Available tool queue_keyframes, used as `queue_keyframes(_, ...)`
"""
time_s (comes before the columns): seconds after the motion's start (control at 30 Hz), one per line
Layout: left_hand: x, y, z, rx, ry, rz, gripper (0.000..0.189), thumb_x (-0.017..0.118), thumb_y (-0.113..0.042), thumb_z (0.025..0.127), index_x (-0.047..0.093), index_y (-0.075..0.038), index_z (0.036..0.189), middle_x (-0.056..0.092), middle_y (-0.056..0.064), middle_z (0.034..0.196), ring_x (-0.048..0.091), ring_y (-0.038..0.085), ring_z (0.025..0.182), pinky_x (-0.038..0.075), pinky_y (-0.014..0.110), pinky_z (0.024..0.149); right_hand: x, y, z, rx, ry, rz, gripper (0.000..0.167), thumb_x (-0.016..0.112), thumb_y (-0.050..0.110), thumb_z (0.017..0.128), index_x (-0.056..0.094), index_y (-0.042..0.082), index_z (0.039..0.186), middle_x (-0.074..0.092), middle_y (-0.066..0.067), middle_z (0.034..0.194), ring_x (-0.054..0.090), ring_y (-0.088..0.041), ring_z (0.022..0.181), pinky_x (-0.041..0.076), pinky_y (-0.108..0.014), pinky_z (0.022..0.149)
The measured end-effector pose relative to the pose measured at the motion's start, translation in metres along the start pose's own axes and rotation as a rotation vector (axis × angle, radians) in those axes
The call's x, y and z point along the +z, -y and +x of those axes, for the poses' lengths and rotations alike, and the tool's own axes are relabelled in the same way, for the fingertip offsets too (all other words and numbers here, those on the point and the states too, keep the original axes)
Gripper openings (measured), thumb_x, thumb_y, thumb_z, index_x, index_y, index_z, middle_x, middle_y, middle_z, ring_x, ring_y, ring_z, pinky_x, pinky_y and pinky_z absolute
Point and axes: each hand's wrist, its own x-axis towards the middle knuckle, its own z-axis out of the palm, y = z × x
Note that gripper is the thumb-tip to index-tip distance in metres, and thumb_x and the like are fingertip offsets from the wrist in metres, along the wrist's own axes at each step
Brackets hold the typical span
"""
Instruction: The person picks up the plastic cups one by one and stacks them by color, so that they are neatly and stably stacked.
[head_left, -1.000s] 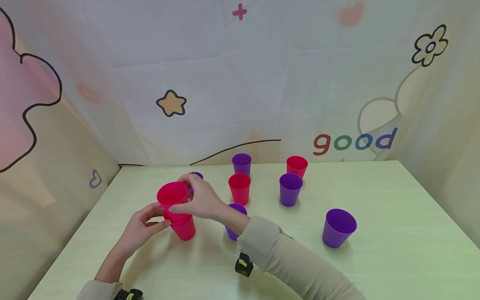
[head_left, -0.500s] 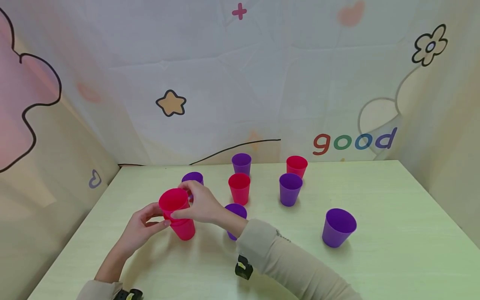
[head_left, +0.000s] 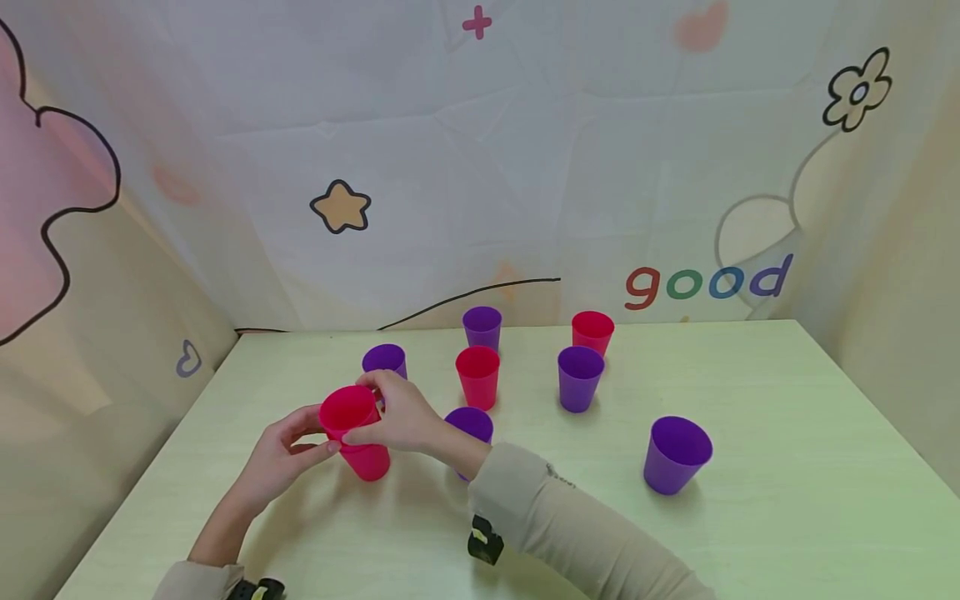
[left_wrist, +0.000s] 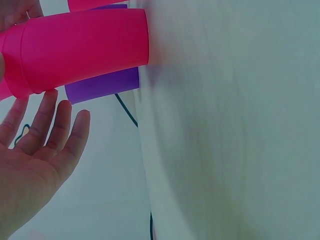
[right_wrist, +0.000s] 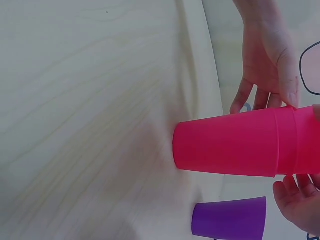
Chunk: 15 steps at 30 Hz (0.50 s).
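In the head view, two pink-red cups stand one inside the other at the table's left. The upper cup (head_left: pixel 349 410) sits deep in the lower cup (head_left: pixel 367 464), tilted slightly toward the left. My right hand (head_left: pixel 405 417) grips the upper cup, thumb on the near side and fingers behind. Around the lower cup's rim, my left hand (head_left: pixel 272 462) steadies it between thumb and fingertips. The right wrist view has the lower cup (right_wrist: pixel 225 146) with its base at the tabletop and the upper cup's rim band (right_wrist: pixel 306 140) showing beyond it.
Behind the stack stands a purple cup (head_left: pixel 384 357). Another purple cup (head_left: pixel 470 423) is partly hidden by my right forearm. Further back are a red cup (head_left: pixel 477 379), purple cups (head_left: pixel 581 379) and a second red cup (head_left: pixel 593 332). One purple cup (head_left: pixel 677 454) stands apart at right.
My right hand has moved down, pushing the upper cup deeper into the lower one. The left hand and the lower cup have stayed in place.
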Motion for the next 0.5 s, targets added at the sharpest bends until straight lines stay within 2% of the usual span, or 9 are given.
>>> queue_keyframes(0.37, 0.0009, 0.0, -0.0003, 0.0, 0.003, 0.013, 0.046, 0.067, -0.012, 0.082, 0.049, -0.001, 0.124, 0.055, 0.015, 0.115, 0.054, 0.01, 0.095, 0.05, 0.026, 0.076, 0.0045, -0.006, -0.0002, 0.035, 0.013, -0.026, 0.056, 0.079, 0.018, 0.068, 0.049, 0.01, 0.114, 0.054, 0.004, 0.1, 0.052, -0.007, 0.088, 0.047, -0.017, 0.066)
queue_keyframes(0.5, 0.0007, 0.0004, -0.0005, -0.003, 0.004, 0.013, 0.047, 0.067, -0.012, 0.082, 0.049, -0.001, 0.124, 0.054, 0.016, 0.116, 0.054, 0.01, 0.096, 0.05, 0.026, 0.076, 0.0044, -0.0044, -0.0009, 0.048, 0.011, -0.054, 0.061, 0.079, 0.019, 0.068, 0.048, 0.009, 0.119, 0.054, 0.001, 0.106, 0.053, -0.011, 0.095, 0.048, -0.019, 0.069)
